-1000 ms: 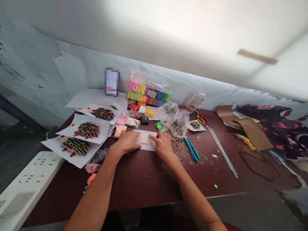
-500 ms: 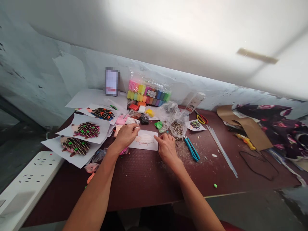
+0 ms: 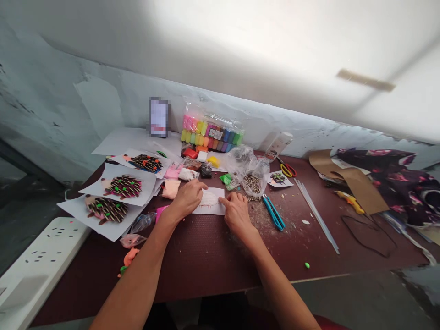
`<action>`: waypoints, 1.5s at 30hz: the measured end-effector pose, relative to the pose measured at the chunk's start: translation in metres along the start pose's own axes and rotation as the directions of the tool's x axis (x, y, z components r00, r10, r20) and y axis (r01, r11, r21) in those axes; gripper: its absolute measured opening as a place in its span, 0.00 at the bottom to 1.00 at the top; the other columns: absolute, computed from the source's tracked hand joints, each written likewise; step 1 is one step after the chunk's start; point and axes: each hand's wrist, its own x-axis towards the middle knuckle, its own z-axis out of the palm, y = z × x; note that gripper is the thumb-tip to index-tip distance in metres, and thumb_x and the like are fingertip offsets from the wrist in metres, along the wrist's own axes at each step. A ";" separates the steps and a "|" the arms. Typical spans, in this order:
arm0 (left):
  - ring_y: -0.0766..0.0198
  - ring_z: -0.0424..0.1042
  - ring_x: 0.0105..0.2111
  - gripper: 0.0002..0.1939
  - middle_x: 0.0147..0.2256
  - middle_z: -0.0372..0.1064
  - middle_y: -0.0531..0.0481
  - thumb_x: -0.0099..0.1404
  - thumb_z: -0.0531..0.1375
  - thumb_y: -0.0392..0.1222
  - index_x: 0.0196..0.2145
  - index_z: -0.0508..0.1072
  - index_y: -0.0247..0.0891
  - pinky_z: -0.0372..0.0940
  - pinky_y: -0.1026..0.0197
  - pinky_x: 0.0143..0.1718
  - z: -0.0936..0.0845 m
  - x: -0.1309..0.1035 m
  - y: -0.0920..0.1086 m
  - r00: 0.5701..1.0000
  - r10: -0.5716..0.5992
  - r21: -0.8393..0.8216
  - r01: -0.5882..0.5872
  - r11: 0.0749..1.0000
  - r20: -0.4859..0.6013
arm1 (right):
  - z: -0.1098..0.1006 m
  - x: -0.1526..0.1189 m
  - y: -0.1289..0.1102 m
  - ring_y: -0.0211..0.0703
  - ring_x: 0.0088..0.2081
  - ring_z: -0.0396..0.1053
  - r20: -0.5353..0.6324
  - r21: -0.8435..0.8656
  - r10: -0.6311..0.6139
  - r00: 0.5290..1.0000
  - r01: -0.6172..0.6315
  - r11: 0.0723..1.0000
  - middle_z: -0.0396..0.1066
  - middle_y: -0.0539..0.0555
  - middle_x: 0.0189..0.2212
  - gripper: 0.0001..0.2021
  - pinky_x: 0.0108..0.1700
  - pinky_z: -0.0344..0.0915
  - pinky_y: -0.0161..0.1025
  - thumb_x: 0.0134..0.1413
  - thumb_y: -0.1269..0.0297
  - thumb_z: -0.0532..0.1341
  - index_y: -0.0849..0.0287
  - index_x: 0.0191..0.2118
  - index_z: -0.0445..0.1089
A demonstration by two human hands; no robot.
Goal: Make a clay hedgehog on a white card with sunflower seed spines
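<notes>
- Head view: white rectangular paper with a faint drawn outline [image 3: 210, 206] lies flat.
- Left hand [image 3: 187, 197]: half-curled over its left end.
- Right hand [image 3: 237, 211]: loosely curled, forefinger at its right edge.
- Either's grip: cannot tell.
- Press margins lightly.

Drawing [image 3: 209, 202] at the middle of a full table [image 3: 206, 266]

The drawing lies between the left hand [image 3: 188, 199] and right hand [image 3: 237, 210]. Hedgehog pictures [image 3: 124, 186] overlap to the left, a power strip [image 3: 44, 261] in front of them. Behind, a clay pack [image 3: 211, 133] stands by the wall [image 3: 98, 101]. Rightward come a seed bag [image 3: 253, 178], cutter [image 3: 274, 214], sticks [image 3: 318, 217], then a glue gun [image 3: 351, 203] beside cardboard [image 3: 365, 192].
</notes>
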 end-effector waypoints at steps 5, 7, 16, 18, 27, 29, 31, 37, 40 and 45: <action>0.53 0.70 0.47 0.20 0.45 0.71 0.42 0.64 0.55 0.47 0.50 0.75 0.37 0.62 0.55 0.51 0.007 -0.005 0.009 0.996 0.011 0.129 -0.022 0.991 0.088 | 0.001 0.000 -0.001 0.48 0.45 0.59 -0.006 0.001 -0.008 1.000 0.008 1.000 0.67 0.58 0.44 0.18 0.45 0.48 0.43 0.63 0.72 0.52 0.52 0.51 0.73; 0.49 0.68 0.50 0.24 0.47 0.70 0.40 0.60 0.61 0.50 0.52 0.74 0.37 0.61 0.52 0.51 0.007 -0.007 0.011 0.991 0.023 0.216 -0.052 0.975 0.134 | 0.001 0.001 -0.001 0.48 0.45 0.59 -0.008 0.007 -0.008 1.000 0.008 1.000 0.67 0.58 0.44 0.17 0.45 0.48 0.43 0.64 0.72 0.51 0.52 0.50 0.73; 0.46 0.66 0.51 0.22 0.47 0.69 0.39 0.61 0.60 0.52 0.50 0.74 0.40 0.55 0.46 0.53 0.008 -0.008 0.013 0.978 0.007 0.281 -0.066 0.957 0.207 | 0.004 0.002 -0.005 0.49 0.46 0.58 -0.024 0.014 -0.015 1.000 0.016 1.000 0.67 0.58 0.45 0.16 0.45 0.48 0.43 0.64 0.71 0.51 0.54 0.50 0.73; 0.47 0.66 0.51 0.22 0.47 0.69 0.40 0.61 0.60 0.52 0.50 0.74 0.41 0.54 0.46 0.54 0.009 -0.008 0.013 0.978 -0.002 0.282 -0.058 0.958 0.209 | 0.005 0.003 -0.007 0.49 0.46 0.58 -0.027 0.009 -0.019 0.999 0.019 1.000 0.67 0.58 0.45 0.15 0.46 0.49 0.43 0.64 0.70 0.51 0.54 0.49 0.73; 0.43 0.67 0.51 0.23 0.47 0.69 0.37 0.61 0.59 0.51 0.50 0.75 0.37 0.56 0.45 0.52 0.011 -0.007 0.012 0.977 0.010 0.273 -0.069 0.959 0.212 | 0.008 0.003 -0.007 0.48 0.46 0.59 -0.035 0.088 -0.021 0.999 0.024 0.996 0.68 0.58 0.44 0.17 0.46 0.50 0.41 0.64 0.72 0.51 0.53 0.51 0.73; 0.43 0.67 0.51 0.23 0.47 0.69 0.37 0.61 0.59 0.51 0.50 0.75 0.37 0.56 0.45 0.52 0.011 -0.007 0.011 0.977 0.012 0.273 -0.072 0.959 0.214 | 0.006 0.003 -0.006 0.48 0.46 0.59 -0.030 0.111 -0.018 0.999 0.021 0.994 0.68 0.57 0.45 0.18 0.46 0.50 0.41 0.64 0.72 0.51 0.52 0.51 0.73; 0.43 0.68 0.51 0.23 0.47 0.70 0.37 0.61 0.59 0.51 0.50 0.75 0.37 0.56 0.45 0.52 0.010 -0.007 0.011 0.976 0.012 0.274 -0.073 0.959 0.217 | 0.005 0.004 -0.005 0.48 0.46 0.59 -0.027 0.127 -0.014 1.000 0.017 0.992 0.68 0.57 0.45 0.19 0.46 0.50 0.41 0.64 0.72 0.51 0.52 0.51 0.74; 0.45 0.68 0.51 0.23 0.47 0.71 0.37 0.61 0.59 0.51 0.51 0.74 0.38 0.56 0.47 0.52 0.011 -0.008 0.012 0.977 0.006 0.278 -0.067 0.958 0.213 | 0.004 0.005 -0.006 0.48 0.47 0.59 -0.041 0.134 -0.008 0.999 0.014 0.991 0.68 0.58 0.46 0.20 0.46 0.50 0.41 0.64 0.73 0.50 0.51 0.54 0.72; 0.44 0.68 0.51 0.23 0.47 0.71 0.37 0.61 0.59 0.51 0.51 0.74 0.37 0.57 0.46 0.52 0.012 -0.008 0.012 0.978 0.014 0.275 -0.072 0.959 0.207 | 0.005 0.006 -0.008 0.47 0.46 0.59 -0.040 0.102 -0.027 0.999 0.031 0.994 0.67 0.57 0.44 0.19 0.45 0.49 0.41 0.65 0.71 0.51 0.50 0.54 0.72; 0.45 0.68 0.51 0.21 0.47 0.71 0.38 0.62 0.59 0.49 0.50 0.75 0.37 0.58 0.47 0.50 0.014 -0.008 0.010 0.982 0.028 0.279 -0.080 0.957 0.185 | 0.005 0.009 -0.011 0.48 0.45 0.58 -0.050 0.067 -0.045 0.998 0.048 0.997 0.67 0.58 0.44 0.17 0.45 0.49 0.42 0.66 0.68 0.51 0.49 0.52 0.73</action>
